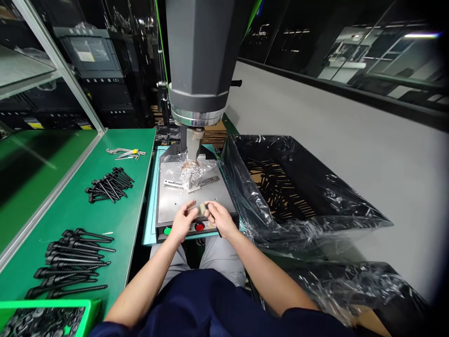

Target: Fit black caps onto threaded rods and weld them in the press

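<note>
Both hands are over the front edge of the metal machine plate (171,199). My left hand (184,220) has its thumb and fingers curled toward each other; whether anything is between them is too small to tell. My right hand (219,217) is closed on a small black part (208,206), with a dark end showing below the fingers. Between the hands is a small pale block (202,208). Behind them, clear plastic film (191,174) surrounds the machine's tool tip (194,142). A green button (167,230) and a red button (199,227) are on the front panel.
Black ribbed parts (77,252) lie in piles on the green table (129,224) at left, with metal tools (126,153) behind. A green bin (91,312) holds black pieces. At right, a plastic-lined box (315,187) contains black parts. The machine head (198,51) hangs above the plate.
</note>
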Available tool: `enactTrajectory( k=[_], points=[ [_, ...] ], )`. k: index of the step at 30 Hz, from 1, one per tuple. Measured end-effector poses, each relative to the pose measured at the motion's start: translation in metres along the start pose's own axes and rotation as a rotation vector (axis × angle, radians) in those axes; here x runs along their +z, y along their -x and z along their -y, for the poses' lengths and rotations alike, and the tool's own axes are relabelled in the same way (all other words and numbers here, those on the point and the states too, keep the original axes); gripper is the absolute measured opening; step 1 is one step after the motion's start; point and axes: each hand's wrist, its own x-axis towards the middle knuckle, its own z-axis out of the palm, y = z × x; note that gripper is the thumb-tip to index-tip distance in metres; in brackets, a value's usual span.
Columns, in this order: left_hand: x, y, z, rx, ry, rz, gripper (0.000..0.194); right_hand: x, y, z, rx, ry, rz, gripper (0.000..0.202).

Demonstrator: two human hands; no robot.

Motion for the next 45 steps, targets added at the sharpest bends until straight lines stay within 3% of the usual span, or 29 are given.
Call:
enactTrajectory(
  k=[2, 5, 8, 12, 15, 18, 22, 27, 38, 41, 45],
  points=[
    [-0.007, -0.016, -0.007, -0.089, 0.152, -0.170, 0.049, -0.008, -0.012, 0.006, -0.052, -0.010, -0.095, 0.048],
    [-0.018, -0.040, -0.027, -0.091, 0.258, -0.250, 0.049, -0.021, -0.034, 0.017, -0.134, -0.029, -0.158, 0.048],
    [-0.021, -0.057, -0.048, -0.020, 0.245, -0.232, 0.053, -0.030, -0.054, 0.028, -0.162, 0.008, -0.145, 0.049],
    [-0.012, -0.071, -0.071, 0.060, 0.163, -0.184, 0.063, -0.026, -0.081, 0.032, -0.168, 0.112, -0.083, 0.048],
    [-0.001, -0.080, -0.085, 0.160, 0.109, -0.113, 0.086, -0.013, -0.102, 0.029, -0.211, 0.139, -0.055, 0.048],
    [0.010, -0.086, -0.095, 0.174, 0.066, -0.002, 0.111, 0.001, -0.120, 0.030, -0.292, 0.124, -0.053, 0.047],
    [0.016, -0.093, -0.100, 0.123, 0.008, 0.078, 0.123, 0.012, -0.127, 0.042, -0.432, 0.251, -0.136, 0.041],
    [0.015, -0.098, -0.099, 0.110, -0.027, 0.093, 0.123, 0.020, -0.129, 0.058, -0.617, 0.473, -0.205, 0.031],
    [0.015, -0.112, -0.117, 0.163, 0.160, 0.039, 0.120, 0.035, -0.160, 0.057, -0.522, 0.435, -0.224, 0.028],
    [0.012, -0.116, -0.115, 0.157, 0.155, 0.074, 0.120, 0.032, -0.162, 0.063, -0.482, 0.492, -0.149, 0.029],
    [0.007, -0.120, -0.112, 0.143, 0.118, 0.057, 0.120, 0.025, -0.164, 0.076, -0.556, 0.569, -0.027, 0.022]
  ],
)
